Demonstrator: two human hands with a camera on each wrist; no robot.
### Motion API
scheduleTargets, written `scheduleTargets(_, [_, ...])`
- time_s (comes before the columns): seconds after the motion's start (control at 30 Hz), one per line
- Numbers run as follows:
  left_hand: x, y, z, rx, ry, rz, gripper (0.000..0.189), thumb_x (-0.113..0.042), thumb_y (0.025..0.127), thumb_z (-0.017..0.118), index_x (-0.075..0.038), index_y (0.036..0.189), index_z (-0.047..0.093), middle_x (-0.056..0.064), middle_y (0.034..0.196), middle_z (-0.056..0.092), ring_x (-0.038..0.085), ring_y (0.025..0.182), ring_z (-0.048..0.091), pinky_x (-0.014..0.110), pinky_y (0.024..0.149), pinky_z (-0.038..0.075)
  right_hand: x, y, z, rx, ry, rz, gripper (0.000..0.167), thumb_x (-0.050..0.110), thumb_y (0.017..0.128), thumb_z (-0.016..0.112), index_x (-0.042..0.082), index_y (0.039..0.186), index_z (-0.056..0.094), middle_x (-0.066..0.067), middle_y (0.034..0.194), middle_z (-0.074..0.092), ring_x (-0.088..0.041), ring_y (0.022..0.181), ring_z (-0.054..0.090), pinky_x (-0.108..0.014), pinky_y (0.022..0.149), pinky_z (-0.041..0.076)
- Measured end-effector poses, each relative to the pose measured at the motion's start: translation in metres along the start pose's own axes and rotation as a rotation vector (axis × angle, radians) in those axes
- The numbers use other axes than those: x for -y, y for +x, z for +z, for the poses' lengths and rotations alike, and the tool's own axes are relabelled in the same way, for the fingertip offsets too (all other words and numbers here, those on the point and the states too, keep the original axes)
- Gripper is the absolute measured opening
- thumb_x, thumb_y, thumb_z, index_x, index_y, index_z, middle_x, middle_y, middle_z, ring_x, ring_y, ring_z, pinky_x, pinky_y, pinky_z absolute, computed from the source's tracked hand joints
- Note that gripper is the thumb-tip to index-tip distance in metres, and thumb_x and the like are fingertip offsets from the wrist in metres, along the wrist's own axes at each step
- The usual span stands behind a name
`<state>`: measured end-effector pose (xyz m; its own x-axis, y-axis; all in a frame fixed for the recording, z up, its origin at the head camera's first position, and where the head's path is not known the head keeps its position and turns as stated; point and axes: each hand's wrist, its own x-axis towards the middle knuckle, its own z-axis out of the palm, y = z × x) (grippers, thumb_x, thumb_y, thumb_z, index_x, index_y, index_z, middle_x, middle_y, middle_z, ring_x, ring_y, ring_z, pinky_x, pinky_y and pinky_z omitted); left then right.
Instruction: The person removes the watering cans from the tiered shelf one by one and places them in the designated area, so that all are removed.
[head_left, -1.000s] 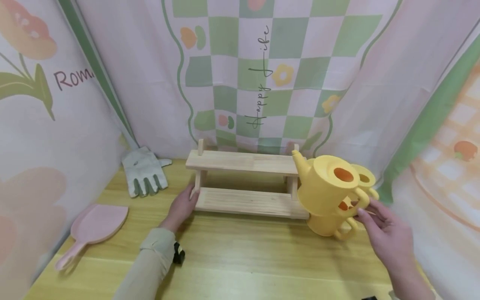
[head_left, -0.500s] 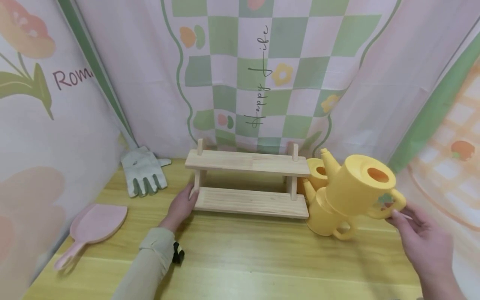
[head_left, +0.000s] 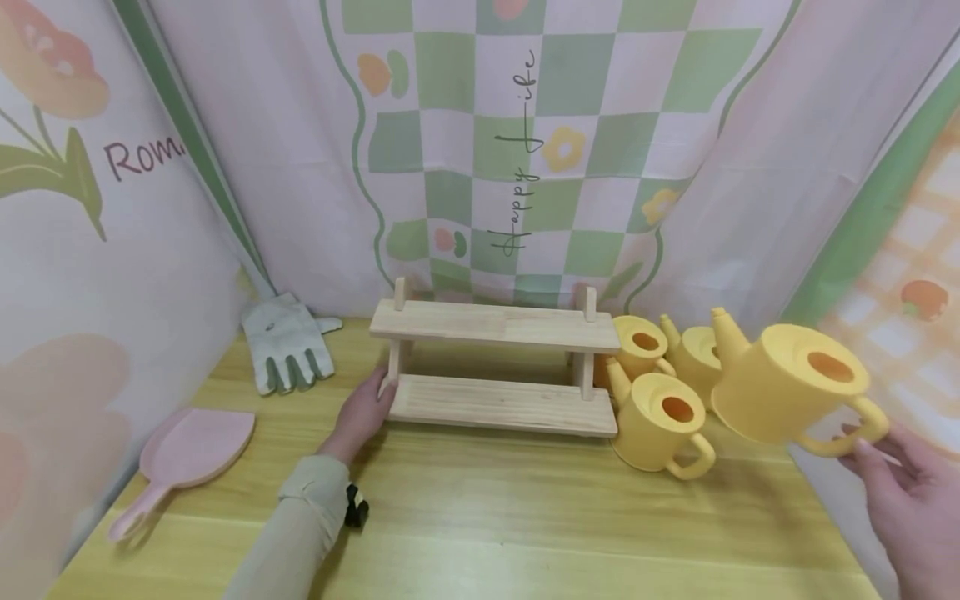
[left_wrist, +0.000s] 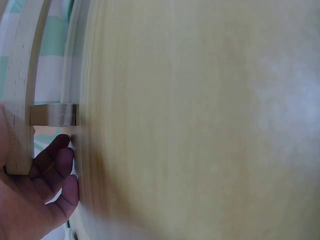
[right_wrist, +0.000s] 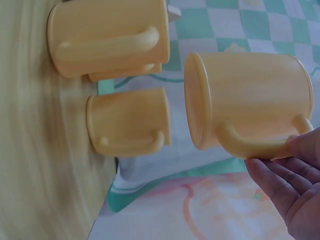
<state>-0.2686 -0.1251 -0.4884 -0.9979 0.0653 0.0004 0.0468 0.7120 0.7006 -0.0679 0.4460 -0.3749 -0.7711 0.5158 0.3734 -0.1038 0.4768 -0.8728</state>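
Held up at the right, past the other cans, is a yellow watering can (head_left: 780,387). My right hand (head_left: 911,492) pinches its handle between thumb and fingers; the right wrist view shows the can (right_wrist: 255,95) clear of the table. On the left, my left hand (head_left: 363,417) grips the end of the lower board of a two-tier wooden shelf (head_left: 502,404). In the left wrist view, its fingers (left_wrist: 55,165) curl beneath the board (left_wrist: 20,110). Both shelf boards are bare. Three more yellow cans stand at the shelf's right end: a front one (head_left: 648,437) and two behind (head_left: 637,337).
A white work glove (head_left: 288,337) lies at the back left of the wooden table (head_left: 480,517). Nearer is a pink dustpan-like scoop (head_left: 195,450). Printed curtains (head_left: 442,142) hang close behind and at both sides. The table's right edge runs below the raised can.
My right hand has carried the watering can to the right, away from the shelf, uncovering the cans behind it. My left hand stays on the shelf.
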Motion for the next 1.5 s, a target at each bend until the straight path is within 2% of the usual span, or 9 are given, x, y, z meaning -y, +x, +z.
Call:
scheduleTargets(0.2, [0.000,0.000,0.000,0.000,0.002,0.003,0.055,-0.039,0.104,0.039,-0.008,0.150,0.034,0.022,0.148,0.041,0.042,0.133,0.041,0.057,0.109,0.031,-0.026,0.000,-0.010,0.054,0.161,-0.012,0.044,-0.008,0.096,0.052,0.011,0.136,0.056,0.020,0.100,0.068,0.008,0.080,0.066,-0.005,0.072,0.048])
scheduleTargets(0.27, [0.000,0.000,0.000,0.001,0.004,-0.001,0.056,-0.039,0.104,0.039,-0.008,0.150,0.034,0.022,0.148,0.042,0.042,0.133,0.041,0.057,0.109,0.032,-0.036,-0.001,-0.014,0.081,0.140,0.028,0.044,-0.004,0.097,0.054,0.014,0.137,0.055,0.023,0.101,0.067,0.009,0.080,0.066,-0.003,0.074,0.046])
scheduleTargets(0.37, [0.000,0.000,0.000,0.003,0.008,-0.009,0.056,-0.040,0.104,0.039,-0.009,0.151,0.034,0.022,0.148,0.042,0.042,0.133,0.041,0.057,0.109,0.031,-0.049,-0.004,-0.017,0.105,-0.020,0.097,0.043,0.010,0.098,0.057,0.020,0.140,0.052,0.033,0.099,0.063,0.016,0.080,0.062,0.001,0.084,0.037])
scheduleTargets(0.47, [0.000,0.000,0.000,0.005,0.008,-0.013,0.057,-0.040,0.104,0.038,-0.009,0.151,0.033,0.022,0.148,0.041,0.042,0.133,0.040,0.057,0.109,0.031,-0.059,-0.007,-0.017,0.092,-0.164,0.140,0.043,0.018,0.099,0.059,0.026,0.139,0.051,0.042,0.092,0.056,0.021,0.076,0.058,0.004,0.084,0.032])
scheduleTargets(0.53, [0.000,0.000,0.000,0.006,0.005,-0.014,0.057,-0.041,0.104,0.038,-0.009,0.151,0.033,0.021,0.149,0.041,0.042,0.134,0.040,0.057,0.110,0.031,-0.064,-0.007,-0.015,0.078,-0.206,0.147,0.041,0.018,0.098,0.059,0.027,0.138,0.052,0.044,0.088,0.054,0.021,0.073,0.057,0.004,0.079,0.035])
scheduleTargets(0.73, [0.001,0.000,0.001,0.000,-0.003,-0.005,0.056,-0.040,0.104,0.039,-0.009,0.150,0.035,0.021,0.148,0.042,0.041,0.133,0.041,0.057,0.109,0.032,-0.080,-0.009,-0.014,0.130,-0.149,0.169,0.044,0.013,0.097,0.060,0.028,0.137,0.051,0.043,0.087,0.055,0.016,0.070,0.061,-0.003,0.059,0.047])
scheduleTargets(1.03, [0.000,0.000,0.001,-0.001,-0.004,-0.015,0.055,-0.038,0.104,0.040,-0.009,0.150,0.035,0.021,0.148,0.043,0.041,0.133,0.041,0.057,0.109,0.032,-0.096,-0.012,-0.003,0.158,-0.084,0.084,0.042,0.003,0.096,0.060,0.031,0.127,0.058,0.039,0.091,0.059,0.012,0.072,0.064,-0.005,0.063,0.049])
scheduleTargets(1.27, [0.001,0.000,0.002,-0.002,-0.011,-0.017,0.054,-0.040,0.104,0.039,-0.011,0.150,0.035,0.018,0.148,0.044,0.039,0.133,0.042,0.056,0.108,0.033,-0.102,-0.013,0.001,0.187,-0.100,0.062,0.043,0.002,0.095,0.060,0.038,0.119,0.058,0.041,0.090,0.057,0.015,0.071,0.062,-0.007,0.060,0.050])
scheduleTargets(1.5, [-0.002,-0.003,0.000,0.002,-0.033,-0.002,0.053,-0.038,0.104,0.039,-0.011,0.150,0.035,0.018,0.147,0.044,0.038,0.132,0.043,0.056,0.108,0.034,-0.106,-0.014,0.001,0.250,-0.181,0.074,0.021,0.012,0.096,0.063,0.029,0.108,0.063,0.045,0.086,0.053,0.015,0.068,0.061,-0.008,0.057,0.050])
